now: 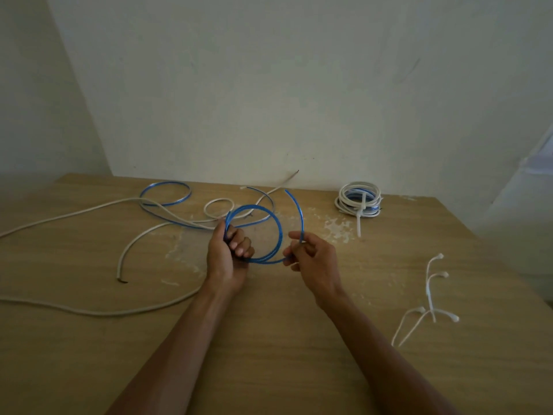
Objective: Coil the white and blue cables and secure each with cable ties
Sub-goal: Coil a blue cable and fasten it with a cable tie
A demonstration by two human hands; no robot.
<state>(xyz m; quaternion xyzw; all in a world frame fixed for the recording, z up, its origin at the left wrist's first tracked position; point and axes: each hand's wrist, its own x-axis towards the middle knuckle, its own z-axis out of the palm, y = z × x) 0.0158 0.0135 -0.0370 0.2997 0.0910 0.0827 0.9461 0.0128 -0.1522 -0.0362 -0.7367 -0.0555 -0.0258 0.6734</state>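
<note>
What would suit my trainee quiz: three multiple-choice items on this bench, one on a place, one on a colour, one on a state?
1. Where does the tied bundle lie?
A. far right of the table
B. near left corner
C. on the floor

2. Which colour is the cable being coiled?
A. white
B. blue
C. black

3. How is the white cable at the left?
A. coiled and tied
B. loose, uncoiled
C. lifted off the wood

Key:
1 A, it rests far right with a tie round it.
2 B, the left hand and right hand hold the blue cable.
3 B, it sprawls untied.
</note>
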